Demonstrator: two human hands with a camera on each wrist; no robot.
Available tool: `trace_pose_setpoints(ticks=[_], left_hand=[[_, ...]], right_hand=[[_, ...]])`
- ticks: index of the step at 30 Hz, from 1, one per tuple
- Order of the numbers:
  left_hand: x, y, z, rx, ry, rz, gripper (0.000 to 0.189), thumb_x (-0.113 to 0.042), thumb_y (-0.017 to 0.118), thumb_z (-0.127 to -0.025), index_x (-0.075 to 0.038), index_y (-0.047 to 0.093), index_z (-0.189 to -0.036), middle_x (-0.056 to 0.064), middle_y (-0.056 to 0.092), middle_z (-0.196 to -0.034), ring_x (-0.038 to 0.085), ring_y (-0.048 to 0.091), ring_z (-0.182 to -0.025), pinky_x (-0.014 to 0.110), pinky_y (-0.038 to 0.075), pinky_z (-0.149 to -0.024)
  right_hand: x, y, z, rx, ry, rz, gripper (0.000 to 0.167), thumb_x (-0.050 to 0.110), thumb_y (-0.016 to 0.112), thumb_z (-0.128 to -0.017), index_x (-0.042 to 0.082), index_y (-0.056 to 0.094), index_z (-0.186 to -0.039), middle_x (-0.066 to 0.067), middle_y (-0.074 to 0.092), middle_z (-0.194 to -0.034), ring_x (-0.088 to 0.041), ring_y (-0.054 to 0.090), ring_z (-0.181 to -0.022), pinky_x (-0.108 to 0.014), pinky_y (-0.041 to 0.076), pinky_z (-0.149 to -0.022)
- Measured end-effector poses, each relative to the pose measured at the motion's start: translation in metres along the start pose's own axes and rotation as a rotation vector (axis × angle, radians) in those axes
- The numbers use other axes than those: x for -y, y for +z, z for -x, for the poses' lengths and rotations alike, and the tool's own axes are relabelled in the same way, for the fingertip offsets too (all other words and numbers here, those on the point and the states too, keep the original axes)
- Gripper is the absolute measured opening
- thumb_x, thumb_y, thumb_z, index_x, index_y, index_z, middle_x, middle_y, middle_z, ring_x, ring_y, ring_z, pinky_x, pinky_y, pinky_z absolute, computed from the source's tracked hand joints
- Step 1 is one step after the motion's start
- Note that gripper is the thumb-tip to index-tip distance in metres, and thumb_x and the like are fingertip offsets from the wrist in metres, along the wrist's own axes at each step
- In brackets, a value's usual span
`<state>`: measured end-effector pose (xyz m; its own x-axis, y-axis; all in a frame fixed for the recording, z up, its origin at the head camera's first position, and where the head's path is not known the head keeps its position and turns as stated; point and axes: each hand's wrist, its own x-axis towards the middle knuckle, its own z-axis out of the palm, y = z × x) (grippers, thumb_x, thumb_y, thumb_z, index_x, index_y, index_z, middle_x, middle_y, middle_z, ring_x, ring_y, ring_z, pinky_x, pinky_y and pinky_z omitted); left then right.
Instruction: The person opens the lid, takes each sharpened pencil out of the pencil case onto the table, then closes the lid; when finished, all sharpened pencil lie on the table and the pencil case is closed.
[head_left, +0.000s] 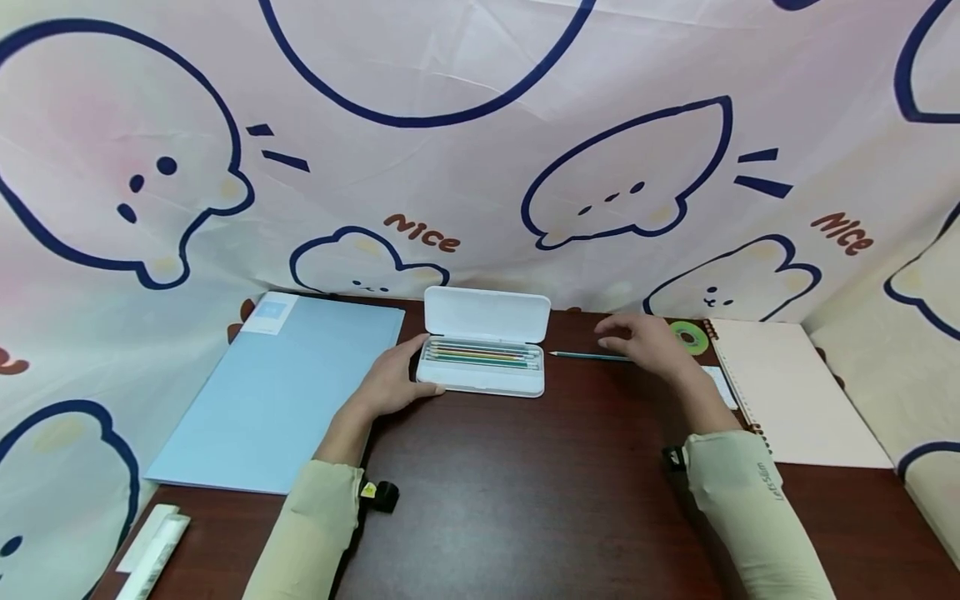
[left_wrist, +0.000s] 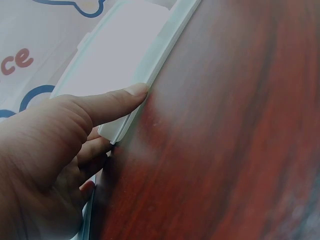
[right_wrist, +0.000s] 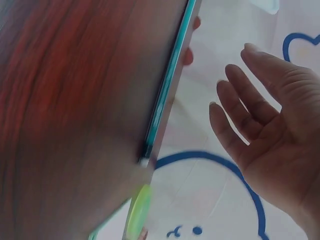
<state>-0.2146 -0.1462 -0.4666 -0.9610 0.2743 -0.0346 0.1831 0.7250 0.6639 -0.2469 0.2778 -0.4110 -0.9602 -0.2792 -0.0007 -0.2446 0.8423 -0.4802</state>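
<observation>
A white pencil case [head_left: 480,384] lies with its lid raised on the dark table, several coloured pencils [head_left: 483,353] in its tray. My left hand [head_left: 392,379] grips the case's left end. In the left wrist view, the thumb of that hand [left_wrist: 55,145] lies on the edge of the case [left_wrist: 115,55], its other fingers partly hidden behind. To the right of the case, one blue-green pencil [head_left: 588,356] lies on the tabletop. Over its right part hovers my right hand [head_left: 648,343]. The right wrist view shows this hand [right_wrist: 275,120] with fingers apart, not touching the pencil [right_wrist: 167,90].
A large light-blue folder [head_left: 285,392] lies at the left, with white strip-like objects [head_left: 157,550] near the front. On the right are a spiral-bound pad [head_left: 802,392], a green ring-shaped object [head_left: 678,330] and a small white item [head_left: 720,385]. A printed cloth [head_left: 480,192] hangs behind.
</observation>
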Motion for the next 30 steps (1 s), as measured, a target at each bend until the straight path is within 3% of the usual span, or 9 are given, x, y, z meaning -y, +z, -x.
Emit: trace_pose_setpoints(ticks=[9, 15, 24, 30], left_hand=[[0.002, 0.001, 0.000, 0.002, 0.005, 0.005, 0.092, -0.031, 0.085, -0.082, -0.015, 0.036, -0.158, 0.011, 0.050, -0.153, 0.036, 0.047, -0.140, 0.056, 0.038, -0.115], [0.005, 0.000, -0.001, -0.010, 0.017, -0.006, 0.092, -0.032, 0.086, -0.081, -0.015, 0.037, -0.157, 0.011, 0.051, -0.152, 0.036, 0.048, -0.139, 0.056, 0.039, -0.114], [0.005, 0.001, -0.002, -0.006, 0.017, -0.005, 0.092, -0.032, 0.085, -0.081, -0.015, 0.036, -0.158, 0.011, 0.052, -0.152, 0.035, 0.049, -0.138, 0.056, 0.039, -0.114], [0.004, 0.000, -0.001, -0.007, 0.023, 0.000, 0.090, -0.032, 0.086, -0.081, -0.016, 0.038, -0.157, 0.009, 0.054, -0.150, 0.034, 0.051, -0.136, 0.056, 0.040, -0.113]], right_hand=[[0.036, 0.022, -0.018, 0.008, -0.054, -0.038, 0.022, 0.026, 0.070, -0.096, 0.014, 0.076, -0.114, -0.006, 0.075, -0.116, -0.026, 0.064, -0.104, -0.050, 0.052, -0.096], [0.054, 0.039, -0.029, 0.036, -0.071, -0.028, 0.019, 0.025, 0.071, -0.095, 0.018, 0.077, -0.112, -0.002, 0.075, -0.113, -0.022, 0.060, -0.094, -0.041, 0.050, -0.086], [0.073, 0.057, -0.037, 0.091, -0.143, 0.015, 0.019, 0.023, 0.070, -0.096, 0.018, 0.077, -0.113, 0.001, 0.076, -0.113, -0.017, 0.065, -0.096, -0.040, 0.054, -0.086], [0.082, 0.064, -0.040, 0.139, -0.134, 0.025, 0.021, 0.022, 0.070, -0.096, 0.017, 0.076, -0.115, 0.000, 0.076, -0.112, -0.016, 0.066, -0.097, -0.039, 0.055, -0.089]])
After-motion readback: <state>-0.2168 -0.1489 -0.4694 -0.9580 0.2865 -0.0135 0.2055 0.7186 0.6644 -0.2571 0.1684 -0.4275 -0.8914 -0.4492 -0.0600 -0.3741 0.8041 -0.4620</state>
